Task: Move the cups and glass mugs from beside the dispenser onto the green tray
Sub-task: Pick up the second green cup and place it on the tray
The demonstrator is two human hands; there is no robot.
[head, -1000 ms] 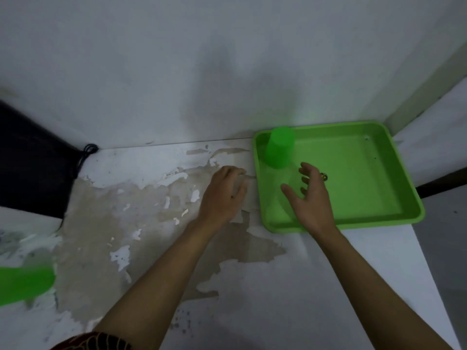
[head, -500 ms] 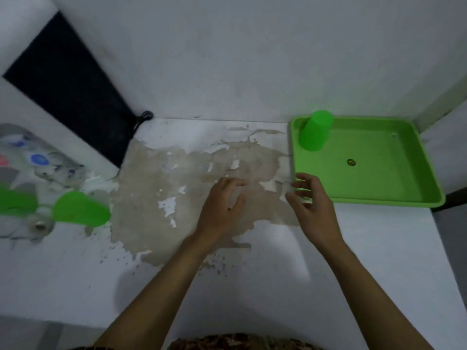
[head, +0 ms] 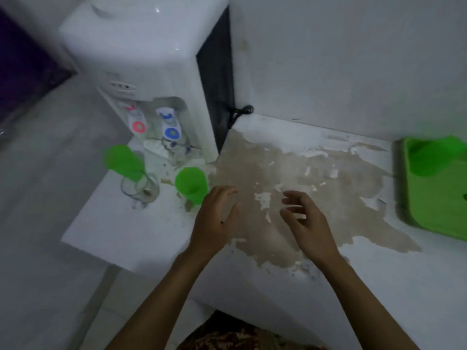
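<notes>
We reach for next cup: left hand (head: 214, 221) spread, empty, just beside near green cup (head: 191, 184); right hand (head: 307, 223) loosely spread, empty. Next: wrap cup, carry to green tray (head: 439, 210).

Dispenser (head: 151, 59): white plastic, smooth & glossy w/ a highlight on top; its side panel is matt black. Bench (head: 151, 236): white painted top, paint flaked off in the middle, rough brownish bare patch (head: 290, 178) w/ ragged edges. Two green cups (head: 191, 183) (head: 121, 160): plastic, smooth, matt-ish. Mug (head: 140, 189): clear glass, shiny. Tray (head: 434, 210): green plastic, smooth, slight sheen; the cup (head: 429, 157) on it looks the same plastic. Wall (head: 353, 59): matt white, faintly stained. Patterned cloth (head: 240, 334) at bottom edge
</notes>
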